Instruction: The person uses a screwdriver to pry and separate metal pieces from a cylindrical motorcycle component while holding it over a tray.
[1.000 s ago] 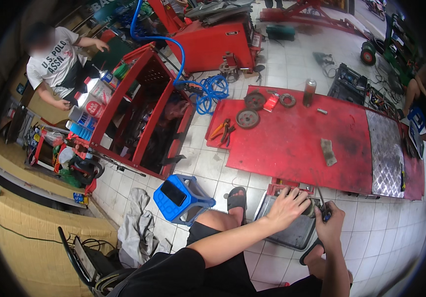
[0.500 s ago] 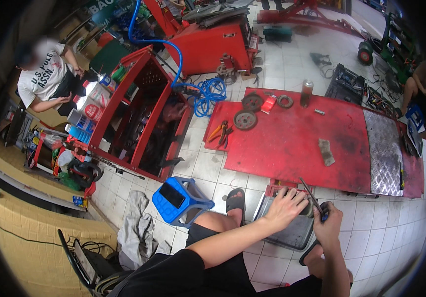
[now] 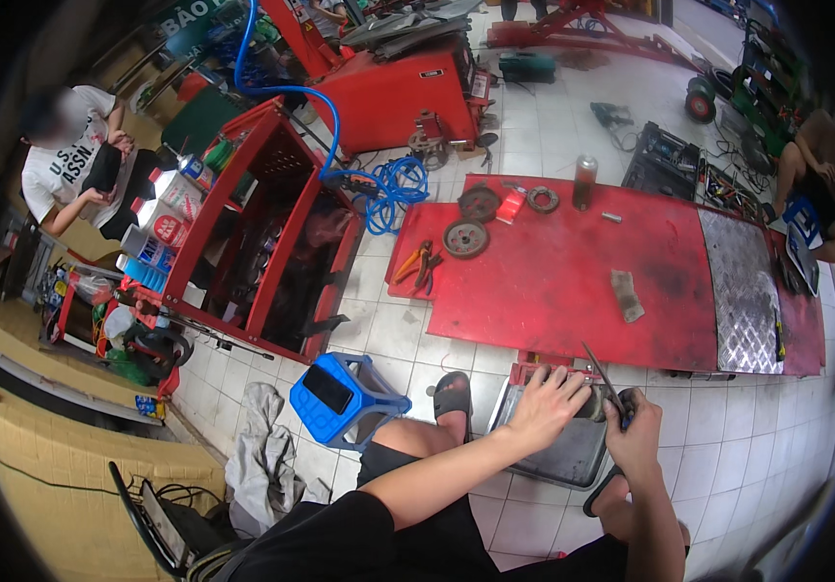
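The right hand (image 3: 634,433) is gripping a screwdriver-like tool (image 3: 604,375), likely light, stiff, best held at its near end; the left hand (image 3: 549,410) is resting half-curled, hold unclear.

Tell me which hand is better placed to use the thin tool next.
Right, likely: the right hand grips the thin tool, while the left hand seems busy with a round part above the tray.
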Available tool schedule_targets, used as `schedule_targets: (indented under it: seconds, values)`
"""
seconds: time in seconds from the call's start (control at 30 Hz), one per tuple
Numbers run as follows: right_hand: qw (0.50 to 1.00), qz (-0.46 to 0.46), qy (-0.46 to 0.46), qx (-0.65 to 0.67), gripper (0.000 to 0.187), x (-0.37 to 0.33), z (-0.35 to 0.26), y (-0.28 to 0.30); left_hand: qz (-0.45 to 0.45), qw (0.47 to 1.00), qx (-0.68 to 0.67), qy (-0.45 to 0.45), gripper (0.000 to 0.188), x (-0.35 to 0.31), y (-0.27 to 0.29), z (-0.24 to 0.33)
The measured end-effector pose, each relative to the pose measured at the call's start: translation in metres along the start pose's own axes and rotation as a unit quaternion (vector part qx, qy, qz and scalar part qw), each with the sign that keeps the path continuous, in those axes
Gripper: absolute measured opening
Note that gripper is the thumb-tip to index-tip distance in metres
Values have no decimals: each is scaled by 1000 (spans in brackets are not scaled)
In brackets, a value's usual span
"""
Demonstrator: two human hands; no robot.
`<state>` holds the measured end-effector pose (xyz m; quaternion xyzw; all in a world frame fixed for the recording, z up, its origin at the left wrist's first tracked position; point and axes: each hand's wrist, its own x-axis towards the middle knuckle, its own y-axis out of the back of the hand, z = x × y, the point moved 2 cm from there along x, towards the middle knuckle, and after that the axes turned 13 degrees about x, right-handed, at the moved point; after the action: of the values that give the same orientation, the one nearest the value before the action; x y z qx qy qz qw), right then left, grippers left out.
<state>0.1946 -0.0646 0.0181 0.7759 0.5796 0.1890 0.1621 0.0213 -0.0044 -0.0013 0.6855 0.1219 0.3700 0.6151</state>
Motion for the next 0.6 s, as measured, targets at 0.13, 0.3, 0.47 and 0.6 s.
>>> schedule_targets:
  seconds: [0.13, 0.3, 0.47, 0.6]
  values:
    - [997, -53, -54, -8, 20, 1, 1, -1, -14, 1000, 15, -4, 40, -4, -4, -2]
    - [1000, -9, -7, 18, 16, 2, -5, 1, 11, 1000, 25, -13, 39, -2, -6, -2]
    - [998, -26, -51, 5, 18, 1, -5, -1, -10, 1000, 1, -1, 39, -1, -2, -2]
    - [998, -29, -1, -47, 18, -1, 6, -1, 2, 1000, 2, -6, 40, 3, -3, -1]
